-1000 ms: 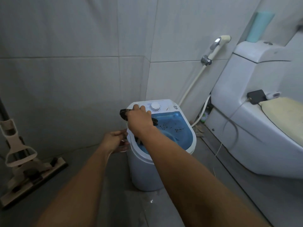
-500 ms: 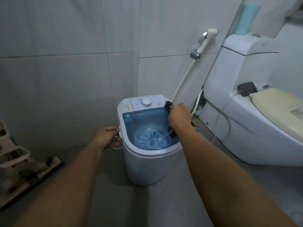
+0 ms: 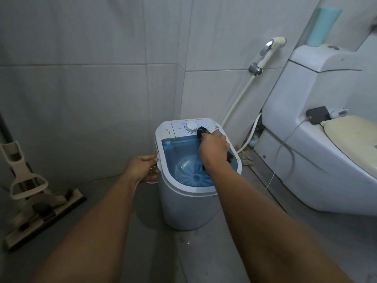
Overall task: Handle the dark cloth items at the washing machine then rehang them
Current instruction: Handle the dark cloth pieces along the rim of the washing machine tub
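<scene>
A grey tiled bathroom corner, a toilet (image 3: pixel 318 139) at right, a small washing machine (image 3: pixel 189 201) on the floor. Our right hand (image 3: pixel 214 148), closed around a dark cloth (image 3: pixel 202 130), has slid from the tub's right rim to the back edge beside the dial (image 3: pixel 191 127), arm stretched across the open tub. We judge the wiping continues; rehanging remains. Our left hand (image 3: pixel 142 168) still grips the machine's side handle (image 3: pixel 157 160).

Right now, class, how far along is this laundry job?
Done: nothing is rehung. In hand: the right hand grips a dark cloth over the open washing machine, the left hand holding its side. Left: rehanging; no hanging spot is visible.
</scene>
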The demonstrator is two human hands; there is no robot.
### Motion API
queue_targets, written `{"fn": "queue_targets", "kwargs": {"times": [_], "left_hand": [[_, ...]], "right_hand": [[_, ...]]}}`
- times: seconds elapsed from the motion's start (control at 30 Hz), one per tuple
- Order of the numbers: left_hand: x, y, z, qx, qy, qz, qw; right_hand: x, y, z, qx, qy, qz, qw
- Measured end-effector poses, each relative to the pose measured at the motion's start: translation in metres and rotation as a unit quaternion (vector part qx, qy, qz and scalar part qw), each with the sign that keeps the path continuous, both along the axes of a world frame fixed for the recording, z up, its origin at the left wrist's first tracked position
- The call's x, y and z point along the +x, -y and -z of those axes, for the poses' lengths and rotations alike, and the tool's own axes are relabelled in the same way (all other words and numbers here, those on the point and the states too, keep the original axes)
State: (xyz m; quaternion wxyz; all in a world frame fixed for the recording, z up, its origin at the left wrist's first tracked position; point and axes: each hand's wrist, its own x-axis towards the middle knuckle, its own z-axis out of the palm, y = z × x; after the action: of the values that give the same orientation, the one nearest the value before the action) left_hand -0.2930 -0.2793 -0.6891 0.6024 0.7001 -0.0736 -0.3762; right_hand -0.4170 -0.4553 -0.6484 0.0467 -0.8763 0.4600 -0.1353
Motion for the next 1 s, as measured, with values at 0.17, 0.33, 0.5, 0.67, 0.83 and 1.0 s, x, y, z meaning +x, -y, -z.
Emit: {"fn": "queue_targets", "kwargs": {"times": [0.17, 0.33, 0.5, 0.67, 0.83, 1.0], "left_hand": [[-0.001, 0.0, 0.002, -0.01, -0.006, 0.004, 1.0], [-0.003, 0.0, -0.002, -0.008, -0.006, 0.012, 1.0], [-0.004, 0.0, -0.004, -0.002, -0.006, 0.01, 1.0], [-0.003, 0.001, -0.003, 0.005, 0.0, 0.001, 1.0], [-0.006, 0.002, -0.005, 0.013, -0.001, 0.001, 1.0], [-0.008, -0.001, -0.011, 0.019, -0.003, 0.001, 1.0]], "right_hand": [[0.021, -0.028, -0.001, -0.009, -0.025, -0.045, 0.999], [0.033, -0.066, -0.003, 0.004, -0.034, -0.155, 0.987], [0.01, -0.059, -0.003, -0.006, -0.041, -0.221, 0.974], [-0.029, -0.009, -0.002, 0.013, -0.021, -0.115, 0.993], [-0.071, 0.026, 0.004, 0.02, 0.011, 0.004, 1.0], [-0.095, 0.016, 0.018, 0.038, 0.086, 0.085, 0.992]]}}
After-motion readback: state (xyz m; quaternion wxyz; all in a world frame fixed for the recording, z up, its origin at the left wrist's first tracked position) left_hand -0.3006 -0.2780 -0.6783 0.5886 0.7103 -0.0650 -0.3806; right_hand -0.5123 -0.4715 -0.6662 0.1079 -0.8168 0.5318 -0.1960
